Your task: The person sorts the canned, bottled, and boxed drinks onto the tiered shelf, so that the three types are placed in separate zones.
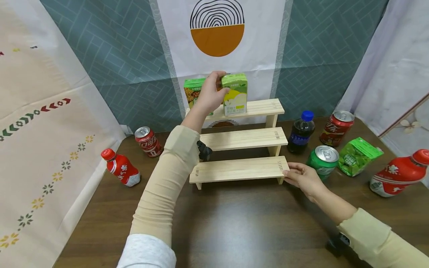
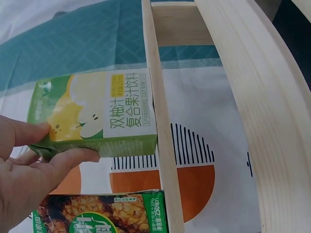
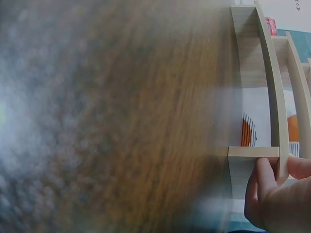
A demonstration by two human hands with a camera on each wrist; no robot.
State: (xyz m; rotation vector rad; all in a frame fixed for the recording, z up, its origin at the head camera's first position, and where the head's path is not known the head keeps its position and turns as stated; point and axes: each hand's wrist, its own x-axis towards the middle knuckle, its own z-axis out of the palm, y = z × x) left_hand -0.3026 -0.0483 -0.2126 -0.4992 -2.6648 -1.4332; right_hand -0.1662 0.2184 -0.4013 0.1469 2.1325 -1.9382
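A green and yellow juice box (image 1: 235, 95) stands upright on the top tier of a three-tier wooden rack (image 1: 241, 169). My left hand (image 1: 213, 91) pinches this box near its top, thumb on one side, as the left wrist view (image 2: 29, 165) also shows. Left of it on the same tier is a second juice box (image 2: 104, 213) with pineapple pictures, partly behind my left hand in the head view. At the right end of the lowest tier, my right hand (image 1: 305, 179) grips the board's edge, its fingers under the board in the right wrist view.
Left of the rack are a red can (image 1: 148, 142) and a red bottle (image 1: 121, 168). To the right stand a dark cola bottle (image 1: 301, 133), a green can (image 1: 323, 162), a red can (image 1: 336, 128), a green bag (image 1: 358, 156) and a red bottle (image 1: 400, 174).
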